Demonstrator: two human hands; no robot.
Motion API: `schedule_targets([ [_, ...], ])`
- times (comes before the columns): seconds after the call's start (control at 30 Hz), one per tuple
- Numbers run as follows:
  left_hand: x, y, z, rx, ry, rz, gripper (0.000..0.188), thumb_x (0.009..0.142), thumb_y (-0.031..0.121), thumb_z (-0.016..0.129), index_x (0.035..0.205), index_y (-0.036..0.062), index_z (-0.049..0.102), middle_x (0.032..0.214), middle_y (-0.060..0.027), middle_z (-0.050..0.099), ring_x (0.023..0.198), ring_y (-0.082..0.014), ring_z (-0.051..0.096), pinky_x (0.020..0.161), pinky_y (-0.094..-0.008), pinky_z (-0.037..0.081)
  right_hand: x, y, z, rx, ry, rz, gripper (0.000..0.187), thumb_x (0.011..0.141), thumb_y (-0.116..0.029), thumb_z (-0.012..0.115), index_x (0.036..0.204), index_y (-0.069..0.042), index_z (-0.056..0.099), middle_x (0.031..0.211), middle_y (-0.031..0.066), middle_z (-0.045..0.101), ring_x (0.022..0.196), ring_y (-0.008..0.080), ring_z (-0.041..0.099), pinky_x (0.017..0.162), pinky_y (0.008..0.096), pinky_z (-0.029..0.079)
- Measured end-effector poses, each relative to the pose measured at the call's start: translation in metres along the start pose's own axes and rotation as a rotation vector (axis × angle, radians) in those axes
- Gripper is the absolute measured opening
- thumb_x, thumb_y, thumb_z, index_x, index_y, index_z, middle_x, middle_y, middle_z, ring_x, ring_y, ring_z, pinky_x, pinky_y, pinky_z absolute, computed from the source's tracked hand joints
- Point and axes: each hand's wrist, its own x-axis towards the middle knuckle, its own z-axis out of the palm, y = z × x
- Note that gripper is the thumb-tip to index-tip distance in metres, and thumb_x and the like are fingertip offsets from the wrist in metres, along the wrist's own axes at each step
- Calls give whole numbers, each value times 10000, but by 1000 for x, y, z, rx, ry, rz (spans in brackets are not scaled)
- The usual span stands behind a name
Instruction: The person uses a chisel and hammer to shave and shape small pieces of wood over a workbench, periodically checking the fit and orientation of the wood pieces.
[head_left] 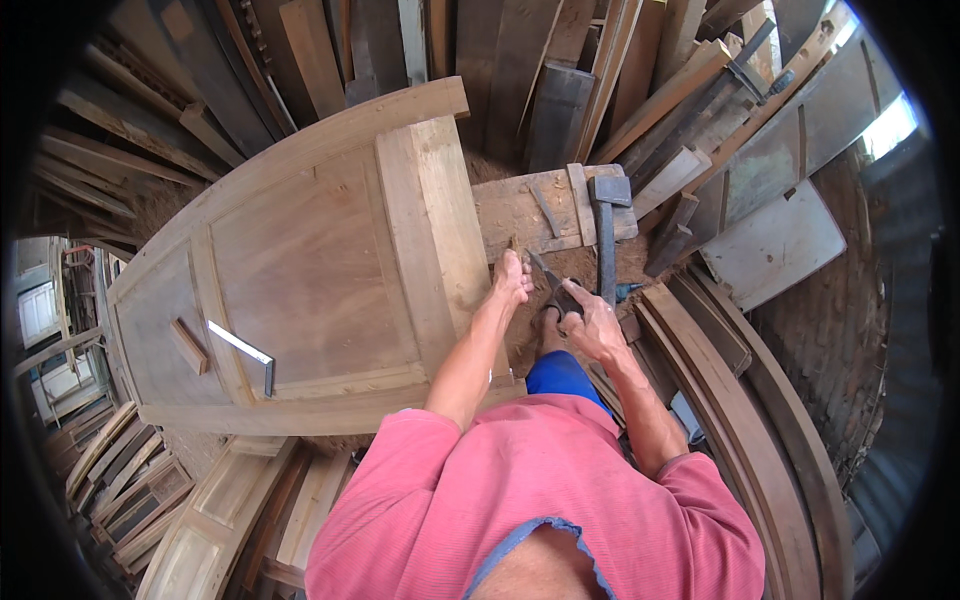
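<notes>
A large arched wooden door (300, 250) lies flat in front of me. My left hand (513, 277) grips a small wooden piece at the door's right edge, fingers closed round it. Just right of it, my right hand (590, 325) holds a dark-handled tool (556, 288) whose metal tip points up-left toward the left hand. The two hands are a short way apart, above sawdust-covered ground.
A hammer (607, 235) rests on a wooden block (530, 210) beyond my hands. A metal try square (245, 352) and a small wood offcut (188, 346) lie on the door. Stacked planks (560, 70) line the back; curved frames (740, 400) lie at right, panel doors (200, 520) at lower left.
</notes>
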Motion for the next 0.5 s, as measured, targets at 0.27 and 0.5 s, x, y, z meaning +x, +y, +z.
schedule_targets([
  [0.27, 1, 0, 3, 51, -23, 44, 254, 944, 296, 379, 757, 147, 466, 566, -21, 419, 368, -121, 324, 327, -284, 244, 8, -37, -14, -240, 6, -14, 540, 771, -160, 603, 1288, -3, 595, 943, 314, 647, 947, 440, 627, 886, 484, 495],
  [0.5, -14, 0, 19, 111, 75, 46, 283, 935, 291, 377, 699, 148, 445, 530, -3, 382, 365, -133, 327, 331, -297, 229, 23, -40, -20, -245, -34, -36, 499, 780, -171, 608, 1259, -34, 631, 963, 304, 664, 959, 442, 642, 891, 484, 504],
])
